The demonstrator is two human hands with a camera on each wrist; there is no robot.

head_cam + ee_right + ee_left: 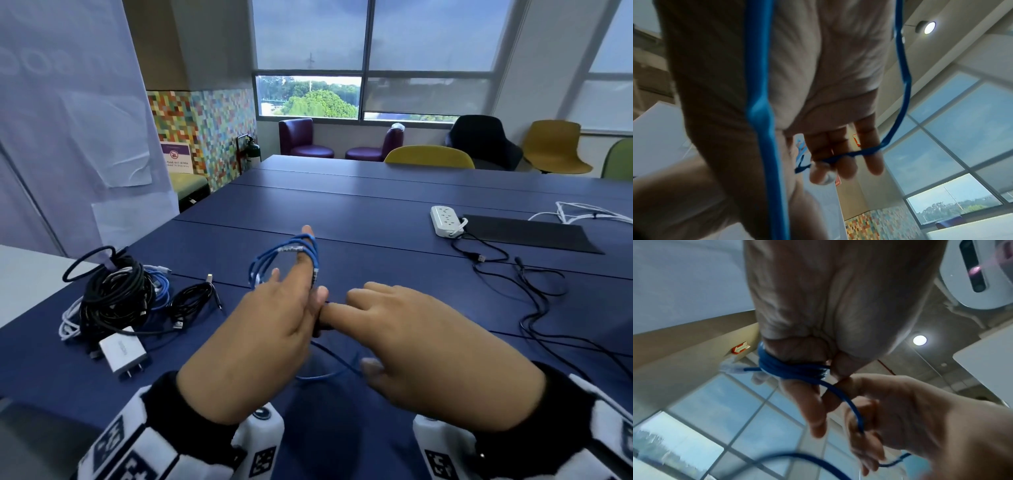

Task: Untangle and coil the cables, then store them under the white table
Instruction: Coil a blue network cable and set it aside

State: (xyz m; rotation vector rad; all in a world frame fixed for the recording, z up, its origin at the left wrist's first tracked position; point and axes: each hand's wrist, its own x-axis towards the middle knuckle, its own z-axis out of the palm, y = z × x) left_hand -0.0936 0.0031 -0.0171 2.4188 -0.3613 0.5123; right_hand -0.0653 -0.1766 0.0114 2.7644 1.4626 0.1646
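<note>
blue cable (291,250), coiled round left hand (260,335)

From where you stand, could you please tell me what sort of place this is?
Probably an office meeting room: long dark-blue table, yellow moulded-plastic chairs, purple upholstered tub chairs beneath big windows.

blue table (342,205), tall windows (424,41), mosaic wall (212,126) (purple armchairs (301,140) beyond)

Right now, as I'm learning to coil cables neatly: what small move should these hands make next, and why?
Probably the right hand should lay one more turn of the blue cable round the fingers of the left hand: loops already sit there, and slack hangs loose below.
</note>
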